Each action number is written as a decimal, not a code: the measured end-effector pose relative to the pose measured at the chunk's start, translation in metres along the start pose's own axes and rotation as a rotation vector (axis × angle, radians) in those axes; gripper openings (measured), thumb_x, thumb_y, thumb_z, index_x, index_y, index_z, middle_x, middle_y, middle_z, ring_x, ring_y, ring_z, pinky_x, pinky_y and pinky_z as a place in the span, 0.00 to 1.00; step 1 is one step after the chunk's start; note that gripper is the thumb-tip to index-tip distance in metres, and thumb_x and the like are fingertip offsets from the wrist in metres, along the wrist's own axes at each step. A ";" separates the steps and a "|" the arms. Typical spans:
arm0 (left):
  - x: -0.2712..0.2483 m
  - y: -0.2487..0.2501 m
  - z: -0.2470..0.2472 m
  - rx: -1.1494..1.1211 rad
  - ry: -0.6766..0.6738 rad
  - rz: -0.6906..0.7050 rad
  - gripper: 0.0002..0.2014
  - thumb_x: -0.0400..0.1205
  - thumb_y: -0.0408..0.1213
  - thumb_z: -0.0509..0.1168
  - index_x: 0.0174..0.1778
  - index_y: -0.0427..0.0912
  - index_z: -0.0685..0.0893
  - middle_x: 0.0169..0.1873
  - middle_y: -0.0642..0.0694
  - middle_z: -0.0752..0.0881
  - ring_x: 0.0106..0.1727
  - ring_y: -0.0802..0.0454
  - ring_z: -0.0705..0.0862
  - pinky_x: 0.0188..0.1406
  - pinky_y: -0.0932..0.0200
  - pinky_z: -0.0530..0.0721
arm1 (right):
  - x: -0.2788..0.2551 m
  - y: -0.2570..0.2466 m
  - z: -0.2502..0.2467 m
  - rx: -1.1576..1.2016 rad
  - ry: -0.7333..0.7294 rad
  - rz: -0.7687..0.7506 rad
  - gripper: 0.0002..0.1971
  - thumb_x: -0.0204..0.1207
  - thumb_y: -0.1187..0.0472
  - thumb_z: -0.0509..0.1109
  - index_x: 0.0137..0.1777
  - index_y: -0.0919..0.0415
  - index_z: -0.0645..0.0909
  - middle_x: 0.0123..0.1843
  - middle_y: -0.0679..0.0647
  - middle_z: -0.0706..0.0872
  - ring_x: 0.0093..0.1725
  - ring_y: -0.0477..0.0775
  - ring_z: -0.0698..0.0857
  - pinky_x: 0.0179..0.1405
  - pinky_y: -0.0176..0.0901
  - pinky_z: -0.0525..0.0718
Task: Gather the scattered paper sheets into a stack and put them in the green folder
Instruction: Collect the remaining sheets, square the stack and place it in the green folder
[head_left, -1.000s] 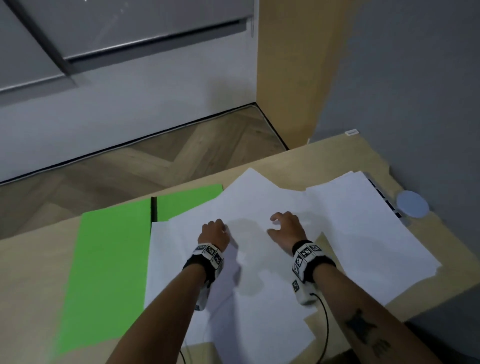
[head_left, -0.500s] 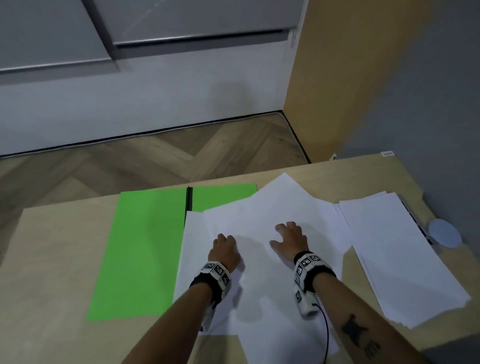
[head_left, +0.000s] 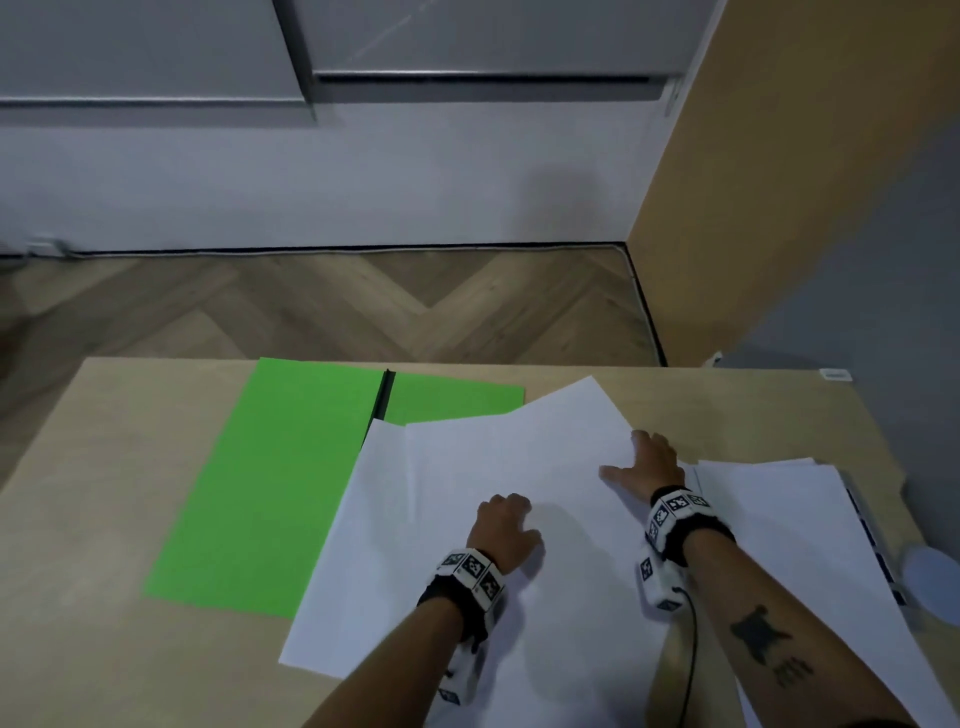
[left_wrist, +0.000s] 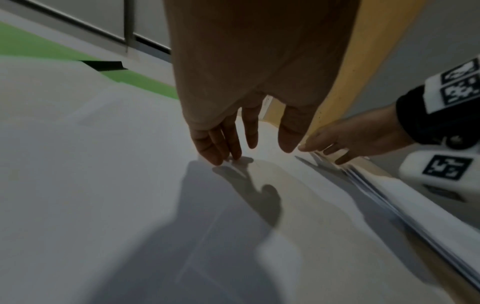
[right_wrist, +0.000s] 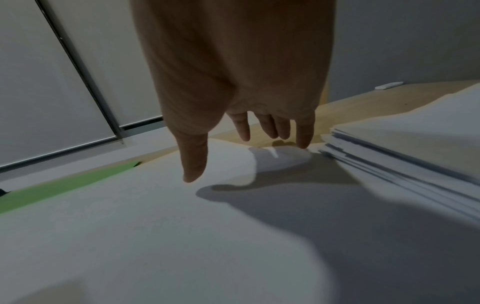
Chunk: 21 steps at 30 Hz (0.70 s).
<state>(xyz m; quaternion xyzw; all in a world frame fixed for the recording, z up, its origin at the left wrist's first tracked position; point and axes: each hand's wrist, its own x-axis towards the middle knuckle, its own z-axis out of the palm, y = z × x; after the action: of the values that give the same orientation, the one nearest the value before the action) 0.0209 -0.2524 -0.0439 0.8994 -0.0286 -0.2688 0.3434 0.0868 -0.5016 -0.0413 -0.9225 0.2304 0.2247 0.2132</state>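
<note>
Gathering step: left hand (head_left: 505, 527) rests on the loose sheets (head_left: 467, 519) mid-frame, fingers loosely bent, right hand (head_left: 647, 465) spread flat at their edge; next, probably square them toward the green folder (head_left: 280, 483).

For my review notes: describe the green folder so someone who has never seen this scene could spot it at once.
Start at the light wooden table and look at its left half, left of the left hand. The green folder lies open and flat there, a dark spine strip between its two panels, its right panel mostly covered by loose white sheets. It is the only brightly coloured thing among white paper.
</note>
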 end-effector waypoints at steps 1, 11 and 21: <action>0.000 0.003 0.003 -0.014 0.001 -0.008 0.24 0.80 0.42 0.69 0.72 0.43 0.77 0.66 0.40 0.78 0.69 0.42 0.73 0.68 0.53 0.73 | 0.004 0.003 0.000 0.000 -0.013 -0.002 0.53 0.70 0.38 0.78 0.88 0.54 0.53 0.90 0.58 0.50 0.88 0.63 0.54 0.83 0.61 0.62; -0.011 0.003 0.023 0.019 0.060 0.006 0.22 0.80 0.39 0.67 0.72 0.45 0.78 0.71 0.47 0.74 0.72 0.48 0.69 0.68 0.61 0.69 | 0.017 -0.002 0.000 -0.089 0.063 0.081 0.59 0.55 0.46 0.89 0.82 0.55 0.57 0.79 0.61 0.62 0.79 0.66 0.63 0.72 0.63 0.71; -0.010 0.007 0.027 0.015 0.074 -0.039 0.25 0.78 0.41 0.69 0.72 0.47 0.77 0.70 0.49 0.73 0.71 0.48 0.68 0.66 0.58 0.70 | 0.021 -0.002 0.002 -0.098 0.087 0.058 0.45 0.56 0.47 0.89 0.71 0.56 0.70 0.73 0.58 0.67 0.75 0.65 0.68 0.68 0.60 0.77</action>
<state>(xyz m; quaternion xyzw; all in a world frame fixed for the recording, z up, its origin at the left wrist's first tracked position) -0.0003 -0.2720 -0.0512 0.9117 -0.0002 -0.2419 0.3320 0.1042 -0.5058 -0.0531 -0.9337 0.2548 0.2013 0.1510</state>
